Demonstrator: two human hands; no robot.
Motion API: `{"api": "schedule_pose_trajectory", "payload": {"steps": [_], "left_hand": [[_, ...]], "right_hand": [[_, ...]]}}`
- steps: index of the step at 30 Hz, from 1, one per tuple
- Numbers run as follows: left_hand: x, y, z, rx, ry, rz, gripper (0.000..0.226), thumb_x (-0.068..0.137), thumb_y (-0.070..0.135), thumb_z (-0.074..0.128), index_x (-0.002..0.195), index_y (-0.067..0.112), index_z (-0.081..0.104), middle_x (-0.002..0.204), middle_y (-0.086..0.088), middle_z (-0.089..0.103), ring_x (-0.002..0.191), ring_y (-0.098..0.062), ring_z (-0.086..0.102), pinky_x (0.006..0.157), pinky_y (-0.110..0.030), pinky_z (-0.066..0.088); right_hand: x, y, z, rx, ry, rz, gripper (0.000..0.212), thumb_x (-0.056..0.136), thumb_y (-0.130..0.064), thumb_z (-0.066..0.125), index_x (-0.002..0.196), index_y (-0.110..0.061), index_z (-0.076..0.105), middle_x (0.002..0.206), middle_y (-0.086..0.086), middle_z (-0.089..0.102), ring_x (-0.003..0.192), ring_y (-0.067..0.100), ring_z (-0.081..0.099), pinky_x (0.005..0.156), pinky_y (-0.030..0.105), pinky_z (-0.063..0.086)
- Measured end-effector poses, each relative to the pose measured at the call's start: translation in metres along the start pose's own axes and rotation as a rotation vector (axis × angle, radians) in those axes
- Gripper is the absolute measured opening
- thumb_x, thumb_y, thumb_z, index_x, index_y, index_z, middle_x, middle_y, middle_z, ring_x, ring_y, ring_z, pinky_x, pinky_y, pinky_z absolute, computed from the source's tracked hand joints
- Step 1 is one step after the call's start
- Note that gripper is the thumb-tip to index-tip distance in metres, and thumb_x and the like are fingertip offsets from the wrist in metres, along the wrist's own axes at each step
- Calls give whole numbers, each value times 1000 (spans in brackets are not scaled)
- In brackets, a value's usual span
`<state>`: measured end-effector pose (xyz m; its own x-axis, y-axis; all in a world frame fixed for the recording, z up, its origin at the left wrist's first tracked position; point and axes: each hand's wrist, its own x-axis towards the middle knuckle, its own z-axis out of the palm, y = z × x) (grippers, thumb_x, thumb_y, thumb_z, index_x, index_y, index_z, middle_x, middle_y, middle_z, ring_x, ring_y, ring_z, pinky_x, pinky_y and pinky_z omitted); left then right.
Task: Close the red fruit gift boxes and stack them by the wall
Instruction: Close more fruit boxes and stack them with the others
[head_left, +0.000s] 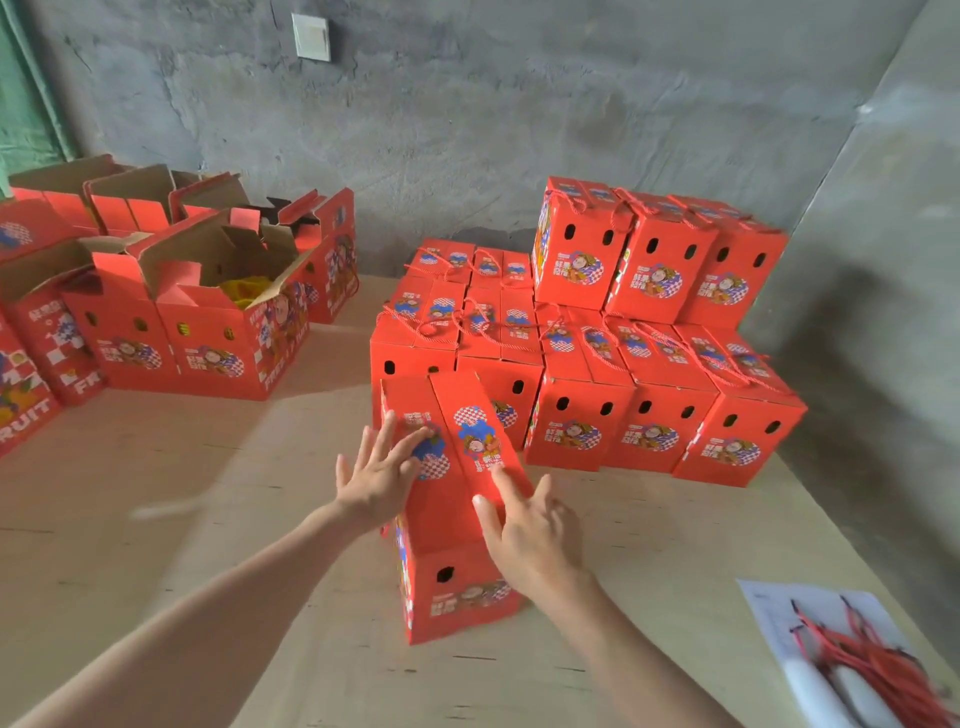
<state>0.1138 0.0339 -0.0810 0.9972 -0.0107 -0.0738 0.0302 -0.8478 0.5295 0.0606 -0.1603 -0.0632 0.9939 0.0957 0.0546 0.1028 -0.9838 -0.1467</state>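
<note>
Red box stands mid plywood surface, just in front of the closed-box stack by the grey wall. L hand lies flat on the left top flap, fingers straight & spread. R hand is flat on the right flap, likewise, clasping nothing. Open boxes sit far left. Red cords lie on a paper sheet, bottom right.

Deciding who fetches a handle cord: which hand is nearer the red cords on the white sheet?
Right. The right hand rests on the right flap of the box, with the red cords off to its right; the left hand presses the left flap, farther away.
</note>
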Motion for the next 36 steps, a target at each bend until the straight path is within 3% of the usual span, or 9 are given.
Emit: {"api": "schedule_pose_trajectory", "payload": {"steps": [5,9,14,19,22,25,28,32,36], "left_hand": [[7,-2,-2,-64,36,-61,55,101,41,24,150,37,-2,161,2,1,147,-25,7,115,-52,11],[-12,3,13,-693,265,-537,63,99,49,30,137,-1,37,139,-21,44,121,-35,47,100,-42,38],[-26,10,18,-1468,-443,-680,54,97,49,30,93,6,62,92,-17,67,80,-33,63,73,-40,51],[-4,12,8,-1358,-57,-748,19,95,21,50,90,6,61,88,-12,59,75,-24,56,62,-35,55],[4,20,-2,-1354,35,-711,21,94,18,55,77,6,60,71,-10,57,60,-21,53,59,-33,55],[7,24,-5,-1361,68,-699,19,95,18,55,88,1,60,86,-17,64,77,-30,62,84,-47,53],[5,29,-7,-1239,333,-675,27,97,13,46,72,5,54,77,-12,57,69,-25,54,78,-36,48],[2,54,-42,-1115,510,-258,24,89,-3,40,74,0,59,60,-6,55,55,-19,45,52,-24,38],[6,94,-100,-914,484,157,19,97,7,38,107,12,53,78,0,70,74,-17,66,68,-29,52]], "right_hand": [[-22,-3,0,204,-40,12,59,97,-56,27,150,-32,17,143,18,37,119,33,51,98,36,39],[-22,17,4,714,95,333,52,95,-54,40,125,-13,47,104,1,63,89,18,60,84,32,48],[6,17,21,1363,-448,667,51,94,-64,32,106,-23,60,124,8,62,117,26,56,100,41,41],[47,5,7,1448,-212,590,22,101,-38,41,98,-18,51,96,4,57,93,20,58,76,29,49],[62,4,-6,1221,109,404,20,99,-24,48,102,-7,58,96,3,56,91,17,51,73,26,38],[67,-5,-22,1171,134,277,23,100,-18,46,102,-3,64,100,1,64,94,17,56,76,27,43],[68,-18,-40,1129,139,150,23,101,-14,42,94,-8,63,107,9,69,94,17,63,81,25,48],[73,-41,-83,1172,161,-51,25,99,-9,42,81,-15,58,80,7,71,60,19,61,69,37,51],[80,-59,-113,1207,-80,-90,18,93,-4,50,83,-3,65,72,9,67,52,13,61,53,21,46]]}}
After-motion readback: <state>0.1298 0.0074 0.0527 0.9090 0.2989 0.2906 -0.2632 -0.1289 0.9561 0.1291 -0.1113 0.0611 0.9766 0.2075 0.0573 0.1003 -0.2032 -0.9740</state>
